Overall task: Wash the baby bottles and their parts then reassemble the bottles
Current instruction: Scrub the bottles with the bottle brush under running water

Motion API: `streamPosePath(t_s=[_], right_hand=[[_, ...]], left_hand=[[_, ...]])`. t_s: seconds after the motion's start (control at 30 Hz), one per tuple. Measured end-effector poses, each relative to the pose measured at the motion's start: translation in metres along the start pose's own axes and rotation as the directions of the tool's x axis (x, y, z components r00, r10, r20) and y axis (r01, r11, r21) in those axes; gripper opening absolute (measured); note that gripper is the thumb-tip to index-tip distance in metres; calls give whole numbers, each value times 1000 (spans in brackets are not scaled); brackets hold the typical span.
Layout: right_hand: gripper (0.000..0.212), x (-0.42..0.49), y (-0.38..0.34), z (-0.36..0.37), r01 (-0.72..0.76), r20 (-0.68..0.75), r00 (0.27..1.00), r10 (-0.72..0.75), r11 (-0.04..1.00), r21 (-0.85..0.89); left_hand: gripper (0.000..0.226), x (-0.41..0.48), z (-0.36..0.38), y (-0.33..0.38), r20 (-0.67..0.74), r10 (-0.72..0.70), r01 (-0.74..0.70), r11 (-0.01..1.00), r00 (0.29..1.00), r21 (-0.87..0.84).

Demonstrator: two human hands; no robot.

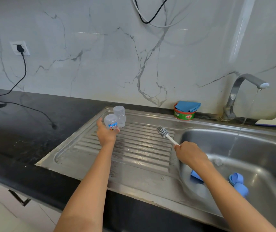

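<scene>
Left hand (106, 135): grips inverted printed bottle (111, 122), far left over drainboard (134, 148). Right hand (190, 154): clasps bottle brush (163, 131) handle

The scene is lit brightly and evenly by diffuse light; only faint shadows are cast. Glare is seen on the marble wall (100, 64) and steel drainboard (142, 151). Lines are bowed toward the edges, and the baby bottle (111, 123) in the left hand (106, 136) is slightly blurred.
</scene>
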State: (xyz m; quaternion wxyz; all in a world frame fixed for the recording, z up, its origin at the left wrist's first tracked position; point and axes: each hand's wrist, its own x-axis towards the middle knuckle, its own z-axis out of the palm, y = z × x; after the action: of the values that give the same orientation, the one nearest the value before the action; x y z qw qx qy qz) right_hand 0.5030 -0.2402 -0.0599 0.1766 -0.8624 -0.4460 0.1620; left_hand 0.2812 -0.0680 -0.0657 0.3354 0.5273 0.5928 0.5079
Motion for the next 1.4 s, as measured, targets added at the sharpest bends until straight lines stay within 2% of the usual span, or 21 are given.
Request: streamPosePath(t_s=[0.23, 0.4, 0.5, 0.57, 0.63, 0.7, 0.73, 0.8, 0.83, 0.87, 0.93, 0.97, 1.03, 1.1, 1.17, 1.3, 1.4], right_hand=[[32, -8, 6, -13, -7, -16, 1000, 7, 1000, -17], [33, -18, 24, -35, -56, -38, 998, 55, 998, -11], [30, -21, 46, -51, -102, -49, 994, 102, 995, -13], [30, -21, 65, -60, -145, -57, 988, 144, 989, -11], [29, -23, 85, -69, -191, -68, 979, 190, 982, 2], [30, -28, 104, -76, -230, -81, 970, 231, 973, 22], [32, -30, 112, -78, -248, -87, 965, 249, 968, 27], [36, -34, 129, -83, -284, -96, 953, 286, 958, 35], [37, -35, 135, -85, -300, -97, 948, 302, 953, 37], [37, -34, 141, -87, -314, -94, 944, 316, 949, 40], [35, -32, 149, -90, -329, -86, 939, 332, 943, 50], [33, -30, 152, -91, -329, -80, 940, 332, 943, 52], [24, -28, 156, -95, -331, -76, 939, 335, 942, 53], [20, -27, 158, -99, -333, -83, 938, 337, 941, 50], [20, -27, 162, -101, -334, -85, 938, 337, 941, 52], [23, -24, 173, -99, -345, -96, 932, 349, 937, 62], [30, -23, 181, -95, -364, -99, 923, 371, 928, 82]], left_hand=[[88, -24, 10, 17, -152, -3, -8, 998, 988, -69], [71, -72, 51, 38, -276, -55, 23, 993, 960, -120], [67, -115, 83, 55, -167, -12, -6, 994, 986, -110], [62, -139, 105, 59, -44, 81, -85, 990, 996, -109], [53, -158, 129, 59, 136, 173, -163, 983, 976, -79], [46, -171, 151, 56, 375, 203, -211, 977, 905, -20], [45, -176, 160, 55, 511, 186, -232, 972, 839, 27], [43, -190, 173, 55, 746, 71, -302, 936, 663, 180], [42, -197, 179, 56, 824, -26, -370, 885, 567, 282], [41, -204, 183, 58, 867, -144, -453, 805, 477, 383], [42, -219, 185, 63, 862, -372, -610, 610, 344, 506], [43, -228, 186, 65, 835, -458, -656, 534, 305, 533], [52, -240, 191, 63, 785, -560, -667, 481, 265, 569], [63, -247, 195, 59, 755, -593, -652, 460, 280, 602], [62, -248, 202, 49, 732, -610, -651, 428, 303, 626], [72, -252, 214, 23, 730, -588, -715, 338, 347, 612], [69, -252, 216, 19, 720, -586, -652, 388, 372, 652]])
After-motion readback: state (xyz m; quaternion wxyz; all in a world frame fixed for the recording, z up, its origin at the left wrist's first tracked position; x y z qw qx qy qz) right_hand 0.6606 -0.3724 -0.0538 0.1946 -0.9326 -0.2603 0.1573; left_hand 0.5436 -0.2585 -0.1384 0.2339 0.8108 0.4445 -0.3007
